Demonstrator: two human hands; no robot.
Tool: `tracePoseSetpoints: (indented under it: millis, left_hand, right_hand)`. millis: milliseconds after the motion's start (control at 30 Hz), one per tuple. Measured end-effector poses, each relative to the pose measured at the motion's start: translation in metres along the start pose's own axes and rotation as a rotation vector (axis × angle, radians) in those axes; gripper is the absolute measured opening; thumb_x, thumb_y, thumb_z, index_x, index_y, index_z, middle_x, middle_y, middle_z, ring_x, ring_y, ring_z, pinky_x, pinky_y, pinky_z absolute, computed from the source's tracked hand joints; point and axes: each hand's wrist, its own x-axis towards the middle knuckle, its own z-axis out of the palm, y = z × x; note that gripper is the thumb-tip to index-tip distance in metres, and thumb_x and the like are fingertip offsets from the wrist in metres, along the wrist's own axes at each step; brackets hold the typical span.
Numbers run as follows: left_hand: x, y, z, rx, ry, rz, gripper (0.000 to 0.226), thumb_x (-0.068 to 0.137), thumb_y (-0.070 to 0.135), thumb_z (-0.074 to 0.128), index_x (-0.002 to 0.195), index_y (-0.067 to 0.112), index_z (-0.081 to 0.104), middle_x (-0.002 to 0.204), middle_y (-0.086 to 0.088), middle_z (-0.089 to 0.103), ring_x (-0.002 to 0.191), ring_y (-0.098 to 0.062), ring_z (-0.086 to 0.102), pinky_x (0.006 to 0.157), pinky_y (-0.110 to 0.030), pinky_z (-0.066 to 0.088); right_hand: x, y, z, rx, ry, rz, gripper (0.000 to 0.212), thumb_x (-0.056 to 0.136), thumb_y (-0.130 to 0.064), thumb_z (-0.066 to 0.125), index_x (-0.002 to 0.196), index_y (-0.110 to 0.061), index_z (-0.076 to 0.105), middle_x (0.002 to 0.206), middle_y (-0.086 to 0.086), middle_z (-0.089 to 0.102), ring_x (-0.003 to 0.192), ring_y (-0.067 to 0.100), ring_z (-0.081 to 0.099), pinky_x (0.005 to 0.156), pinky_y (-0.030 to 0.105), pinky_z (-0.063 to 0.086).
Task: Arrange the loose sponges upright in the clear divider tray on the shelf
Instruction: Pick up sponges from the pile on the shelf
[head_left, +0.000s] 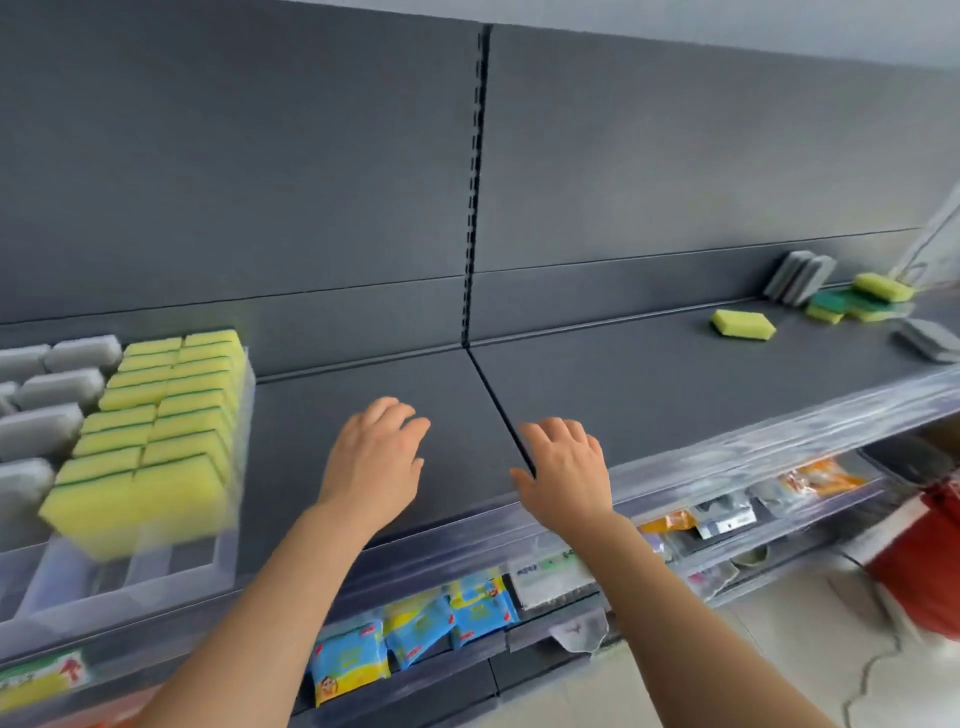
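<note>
The clear divider tray (182, 558) stands at the left of the dark shelf (623, 389). Two rows of yellow-green sponges (156, 415) stand upright in it, with grey sponges (47, 395) in the rows further left. Loose sponges lie far right on the shelf: one yellow sponge (743, 324) alone, a small heap of yellow-green sponges (862, 301), grey sponges leaning on the back panel (800, 278), and a flat grey sponge (930, 340). My left hand (376, 460) and my right hand (563, 475) hover over the bare middle of the shelf, fingers spread, holding nothing.
A clear front rail (779, 441) runs along the shelf edge. Below it, lower shelves hold blue packets (415, 631) and other bagged goods (727, 514). A red bag (924, 561) sits on the floor at the right. The grey back panel (467, 182) rises behind.
</note>
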Motion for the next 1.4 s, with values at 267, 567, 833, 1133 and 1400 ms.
tracePoseSetpoints:
  millis: [267, 567, 833, 1133, 1400]
  left_hand:
    - [0.062, 0.138, 0.040, -0.075, -0.055, 0.090, 0.041, 0.090, 0.024, 0.059, 0.131, 0.020, 0.052, 0.130, 0.003, 0.052, 0.125, -0.017, 0.041, 0.100, -0.030, 0.039]
    - [0.136, 0.259, 0.064, -0.120, -0.044, 0.186, 0.035, 0.088, 0.019, 0.060, 0.123, 0.018, 0.057, 0.122, 0.003, 0.057, 0.119, -0.017, 0.045, 0.093, -0.030, 0.041]
    - [0.234, 0.346, 0.095, -0.168, -0.015, 0.301, 0.039, 0.089, 0.021, 0.060, 0.128, 0.019, 0.055, 0.125, 0.003, 0.056, 0.120, -0.016, 0.045, 0.096, -0.029, 0.040]
    - [0.363, 0.438, 0.140, -0.237, -0.031, 0.351, 0.039, 0.089, 0.024, 0.059, 0.127, 0.020, 0.055, 0.124, 0.003, 0.055, 0.119, -0.018, 0.043, 0.095, -0.031, 0.040]
    - [0.459, 0.504, 0.167, -0.260, -0.054, 0.393, 0.036, 0.090, 0.025, 0.057, 0.126, 0.019, 0.054, 0.125, 0.003, 0.053, 0.120, -0.018, 0.041, 0.093, -0.032, 0.040]
  right_hand:
    - [-0.027, 0.152, -0.023, -0.047, -0.019, 0.122, 0.047, 0.089, -0.043, 0.054, 0.130, -0.021, 0.044, 0.128, 0.001, 0.050, 0.123, 0.024, 0.040, 0.102, 0.037, 0.033]
    - [-0.033, 0.282, -0.046, -0.055, -0.009, 0.253, 0.051, 0.089, -0.044, 0.055, 0.134, -0.022, 0.043, 0.135, 0.002, 0.048, 0.129, 0.024, 0.037, 0.106, 0.038, 0.031]
    - [-0.007, 0.393, -0.059, -0.092, 0.031, 0.373, 0.050, 0.089, -0.044, 0.055, 0.132, -0.021, 0.045, 0.132, 0.002, 0.050, 0.126, 0.024, 0.039, 0.103, 0.037, 0.033]
    - [0.055, 0.526, -0.069, -0.150, 0.031, 0.486, 0.046, 0.088, -0.045, 0.055, 0.126, -0.021, 0.047, 0.123, 0.002, 0.052, 0.120, 0.024, 0.043, 0.098, 0.036, 0.035]
    - [0.102, 0.621, -0.069, -0.133, 0.026, 0.580, 0.049, 0.087, -0.046, 0.057, 0.128, -0.021, 0.047, 0.125, 0.002, 0.051, 0.121, 0.025, 0.041, 0.100, 0.037, 0.033]
